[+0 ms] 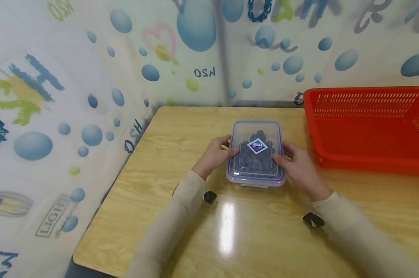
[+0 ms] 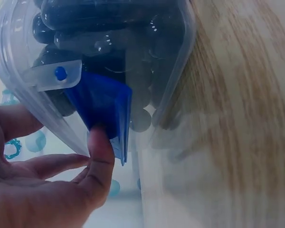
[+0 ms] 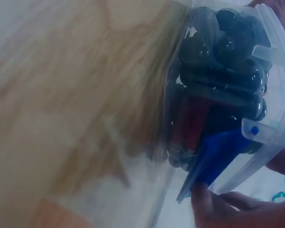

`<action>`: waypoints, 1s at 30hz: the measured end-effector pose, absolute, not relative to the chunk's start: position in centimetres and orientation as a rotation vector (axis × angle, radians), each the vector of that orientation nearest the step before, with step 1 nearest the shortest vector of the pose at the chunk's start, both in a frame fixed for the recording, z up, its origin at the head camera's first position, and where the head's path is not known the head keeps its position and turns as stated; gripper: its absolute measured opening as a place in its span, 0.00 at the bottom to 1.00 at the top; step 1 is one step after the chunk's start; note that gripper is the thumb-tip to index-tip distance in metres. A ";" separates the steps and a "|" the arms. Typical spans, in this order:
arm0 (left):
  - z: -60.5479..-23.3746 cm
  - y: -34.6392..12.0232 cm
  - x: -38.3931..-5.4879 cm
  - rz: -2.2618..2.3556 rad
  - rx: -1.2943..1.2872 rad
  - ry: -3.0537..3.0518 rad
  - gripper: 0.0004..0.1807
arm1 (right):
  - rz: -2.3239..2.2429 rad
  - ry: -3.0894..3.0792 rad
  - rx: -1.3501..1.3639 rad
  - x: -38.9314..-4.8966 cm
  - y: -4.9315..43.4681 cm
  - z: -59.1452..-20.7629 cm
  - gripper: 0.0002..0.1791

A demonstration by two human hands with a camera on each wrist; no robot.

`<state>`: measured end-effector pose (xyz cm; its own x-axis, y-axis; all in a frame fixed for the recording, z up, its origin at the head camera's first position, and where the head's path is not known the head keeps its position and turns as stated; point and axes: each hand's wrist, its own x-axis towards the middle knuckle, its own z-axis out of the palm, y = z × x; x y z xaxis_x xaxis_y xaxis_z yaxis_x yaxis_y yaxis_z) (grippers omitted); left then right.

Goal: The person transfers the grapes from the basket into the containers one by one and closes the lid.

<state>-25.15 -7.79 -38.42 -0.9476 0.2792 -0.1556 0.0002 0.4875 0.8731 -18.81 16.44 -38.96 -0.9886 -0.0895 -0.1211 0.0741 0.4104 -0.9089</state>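
A clear lidded plastic food container (image 1: 256, 175) with a blue-purple seal lies flat on the wooden table, a diamond "BXH" sticker on its lid. Inside are dark, glossy round and oblong pieces that look like grapes (image 2: 104, 45). My left hand (image 1: 213, 156) grips the container's left side, thumb on the lid's edge, one fingertip against a blue hinged flap (image 2: 107, 104). On the right side my right hand (image 1: 300, 166) holds it the same way, a fingertip at another blue flap (image 3: 216, 154). Some fingers are hidden behind the container.
A red slotted plastic basket (image 1: 369, 164) stands to the right of the right hand, cut off by the frame's edge. Patterned cloth (image 1: 223, 77) hangs behind and left of the table (image 1: 154, 170). Small black devices (image 1: 210, 197) sit at both wrists.
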 end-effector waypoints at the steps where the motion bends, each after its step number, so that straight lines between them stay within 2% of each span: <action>1: -38.6 -7.8 -25.1 1.449 0.233 2.455 0.34 | -1.637 2.499 0.013 -18.7 16.5 -39.1 0.39; 10: -39.6 -8.1 -24.9 1.540 0.024 2.306 0.40 | -1.753 2.192 0.187 -18.8 16.6 -39.9 0.49; 20: -39.2 -8.1 -24.9 1.541 -0.076 2.261 0.44 | -1.534 2.489 0.161 -18.4 15.5 -38.5 0.39; 30: -38.4 -7.6 -25.0 1.515 -0.009 2.422 0.31 | -1.527 2.556 0.150 -18.7 15.3 -38.0 0.36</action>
